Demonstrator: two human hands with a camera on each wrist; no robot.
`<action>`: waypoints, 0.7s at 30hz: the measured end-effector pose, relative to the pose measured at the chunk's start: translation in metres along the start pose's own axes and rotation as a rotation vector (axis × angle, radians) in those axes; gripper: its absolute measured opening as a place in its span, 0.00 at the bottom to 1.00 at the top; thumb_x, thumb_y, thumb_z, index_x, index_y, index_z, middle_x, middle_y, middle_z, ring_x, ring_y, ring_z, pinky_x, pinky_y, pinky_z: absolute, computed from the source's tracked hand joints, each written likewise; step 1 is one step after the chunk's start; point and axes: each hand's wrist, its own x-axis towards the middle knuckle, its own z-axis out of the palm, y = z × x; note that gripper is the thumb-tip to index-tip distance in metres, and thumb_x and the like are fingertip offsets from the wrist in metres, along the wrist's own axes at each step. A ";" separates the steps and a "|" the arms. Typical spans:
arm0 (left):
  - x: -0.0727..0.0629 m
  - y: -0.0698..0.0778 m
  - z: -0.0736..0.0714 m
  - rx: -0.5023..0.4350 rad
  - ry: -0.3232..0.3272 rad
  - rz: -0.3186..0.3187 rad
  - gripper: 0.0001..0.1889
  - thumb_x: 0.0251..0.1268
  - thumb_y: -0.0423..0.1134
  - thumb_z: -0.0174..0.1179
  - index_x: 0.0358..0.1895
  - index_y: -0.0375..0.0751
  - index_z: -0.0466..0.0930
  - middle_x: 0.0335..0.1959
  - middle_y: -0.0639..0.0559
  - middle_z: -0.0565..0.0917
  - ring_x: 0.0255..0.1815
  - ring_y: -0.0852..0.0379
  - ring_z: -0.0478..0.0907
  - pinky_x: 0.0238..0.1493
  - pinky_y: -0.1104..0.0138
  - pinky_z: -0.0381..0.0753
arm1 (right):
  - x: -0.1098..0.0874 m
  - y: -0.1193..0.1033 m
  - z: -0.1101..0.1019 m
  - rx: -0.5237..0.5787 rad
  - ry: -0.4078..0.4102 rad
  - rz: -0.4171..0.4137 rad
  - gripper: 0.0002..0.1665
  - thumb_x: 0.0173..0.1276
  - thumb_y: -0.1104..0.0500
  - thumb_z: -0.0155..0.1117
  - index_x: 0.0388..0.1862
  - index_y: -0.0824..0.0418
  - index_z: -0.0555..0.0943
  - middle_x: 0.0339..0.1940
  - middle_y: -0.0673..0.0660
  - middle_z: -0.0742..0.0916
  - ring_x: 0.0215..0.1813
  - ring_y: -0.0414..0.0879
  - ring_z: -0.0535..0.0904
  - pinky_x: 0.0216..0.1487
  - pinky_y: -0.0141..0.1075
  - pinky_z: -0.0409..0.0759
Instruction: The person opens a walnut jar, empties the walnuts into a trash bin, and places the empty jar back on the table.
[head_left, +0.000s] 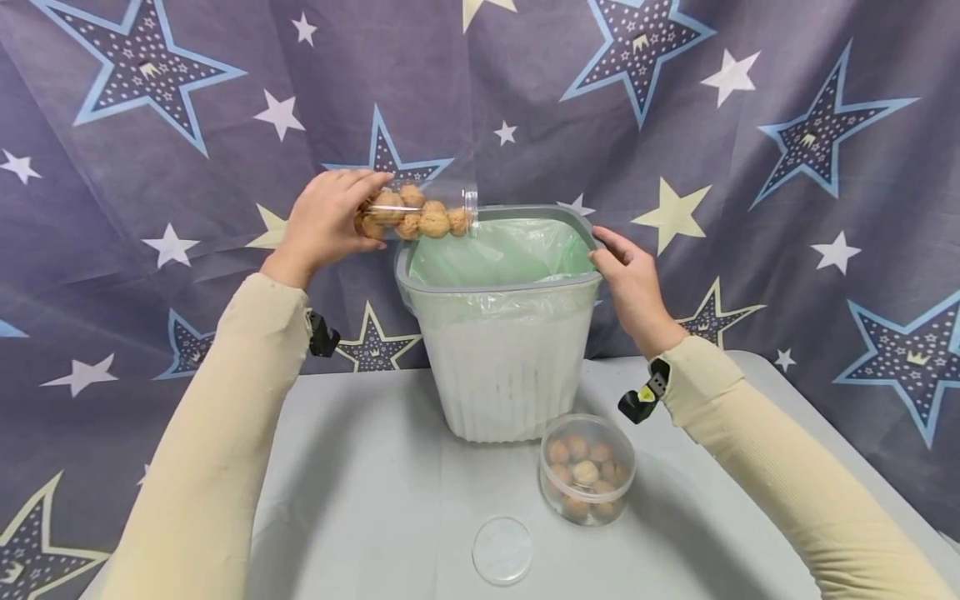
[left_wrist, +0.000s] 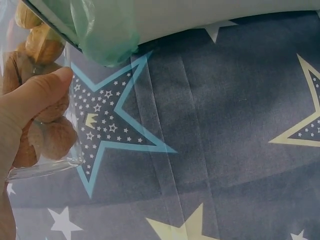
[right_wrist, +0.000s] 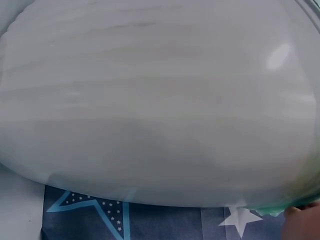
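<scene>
My left hand (head_left: 330, 212) grips a clear plastic jar of walnuts (head_left: 433, 218), its thumb along the wall in the left wrist view. The jar lies nearly level, with its mouth end over the left rim of a white trash can (head_left: 510, 358). Walnuts (left_wrist: 59, 137) fill much of the jar. A green bag (head_left: 480, 254) lines the can, folded over beneath its grey rim. At the can's right rim, my right hand (head_left: 633, 283) pinches the edge between thumb and fingers; only a bit of that hand shows in the right wrist view.
A round clear tub (head_left: 587, 510) holding several walnuts stands on the white table (head_left: 360, 517), close to the can's front right. Nearer me lies a round clear lid (head_left: 502, 550). Behind the table hangs a dark curtain (head_left: 525, 167) printed with stars.
</scene>
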 end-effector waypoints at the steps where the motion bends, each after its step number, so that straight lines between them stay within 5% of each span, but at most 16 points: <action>1: 0.000 0.001 0.000 0.000 0.004 0.000 0.47 0.28 0.36 0.80 0.63 0.40 0.70 0.58 0.39 0.77 0.59 0.40 0.70 0.65 0.52 0.63 | 0.000 0.000 0.000 0.000 -0.001 -0.001 0.31 0.64 0.65 0.50 0.67 0.72 0.65 0.65 0.68 0.71 0.61 0.51 0.69 0.55 0.25 0.69; 21: 0.008 0.009 0.002 0.080 0.016 0.072 0.42 0.31 0.32 0.76 0.61 0.42 0.73 0.57 0.41 0.77 0.59 0.41 0.70 0.65 0.49 0.61 | -0.002 0.001 -0.002 -0.040 -0.016 -0.021 0.31 0.65 0.62 0.50 0.68 0.68 0.66 0.65 0.66 0.72 0.63 0.52 0.68 0.58 0.29 0.69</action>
